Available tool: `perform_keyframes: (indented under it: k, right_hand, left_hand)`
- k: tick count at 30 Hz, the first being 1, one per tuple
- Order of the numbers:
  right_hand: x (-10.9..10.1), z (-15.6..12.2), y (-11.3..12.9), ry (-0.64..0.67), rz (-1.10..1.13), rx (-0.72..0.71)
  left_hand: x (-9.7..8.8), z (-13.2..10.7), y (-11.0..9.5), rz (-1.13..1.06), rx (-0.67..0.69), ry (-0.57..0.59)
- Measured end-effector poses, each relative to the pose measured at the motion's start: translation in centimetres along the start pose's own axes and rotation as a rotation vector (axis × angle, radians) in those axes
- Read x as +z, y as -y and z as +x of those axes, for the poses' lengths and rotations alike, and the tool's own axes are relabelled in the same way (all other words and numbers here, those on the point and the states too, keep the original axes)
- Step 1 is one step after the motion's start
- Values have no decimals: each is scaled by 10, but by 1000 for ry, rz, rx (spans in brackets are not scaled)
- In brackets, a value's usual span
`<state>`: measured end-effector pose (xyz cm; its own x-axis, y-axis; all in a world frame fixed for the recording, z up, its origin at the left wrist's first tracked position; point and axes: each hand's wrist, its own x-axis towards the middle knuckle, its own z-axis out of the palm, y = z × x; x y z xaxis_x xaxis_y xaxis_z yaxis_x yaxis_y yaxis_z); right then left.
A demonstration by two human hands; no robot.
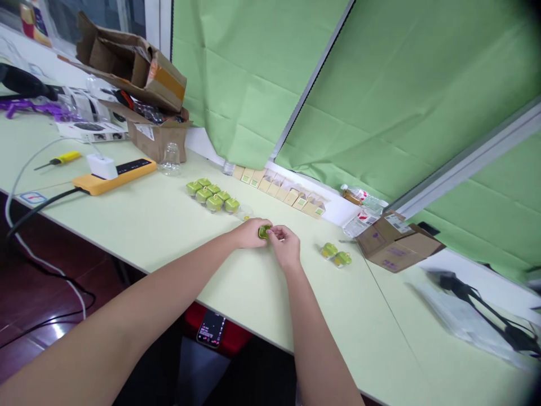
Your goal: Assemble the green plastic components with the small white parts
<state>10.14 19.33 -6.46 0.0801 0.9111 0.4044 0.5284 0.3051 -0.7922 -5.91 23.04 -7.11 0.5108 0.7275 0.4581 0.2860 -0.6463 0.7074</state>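
Left hand (252, 233) is clamping a small green piece (262, 232) in its fingers, right hand (288, 246) is pinching its edge — green-lidded cups (214, 202) are standing leftward beyond the fingers, another pair (342, 259) to their right.

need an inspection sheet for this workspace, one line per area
Surface: pale table, seam across its right part
Job's things: small green-topped container in hand; similar cluster left, pair right
Clutter: cardboard boxes, yellow screwdriver, yellow power strip
Hands: left hand holds the container; right hand has fingers against it
Cables: white cable, black cable hang past the left-side edge
Surroundings: green curtains behind; phone below table edge
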Motion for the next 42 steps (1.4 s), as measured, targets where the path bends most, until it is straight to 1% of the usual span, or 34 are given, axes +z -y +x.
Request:
perform_keyframes:
  k: [2,6,10,16,19,24,29,31,34,38,42]
  right_hand:
    - [1,-4,5,12,-82,-11]
    - [2,-9,11,-8,-287,-28]
    - [7,-12,13,-39,-378,5]
    - [13,-13,16,-64,-327,40]
    - [13,-12,17,-39,-278,48]
    - [13,-12,17,-5,-225,51]
    - [12,-14,17,1,-330,21]
    - [12,-15,17,6,-385,27]
    - [12,-15,16,36,-404,17]
    - [11,-15,13,72,-413,-1]
    - [10,-14,14,116,-437,-57]
  left_hand:
    - [2,-2,-1,-3,4,18]
    - [4,-7,-4,57,48,-8]
    - [4,-11,-7,93,15,-3]
    - [6,-12,-10,105,-18,-57]
    - [7,-11,-9,107,-14,-70]
    - [8,-12,-5,128,-7,-60]
    - [8,-12,-6,190,20,-30]
    - [8,-12,-7,225,18,-10]
    - [9,-11,-7,280,1,12]
    - [10,-11,-5,314,15,14]
    - [9,-11,-2,307,20,-7]
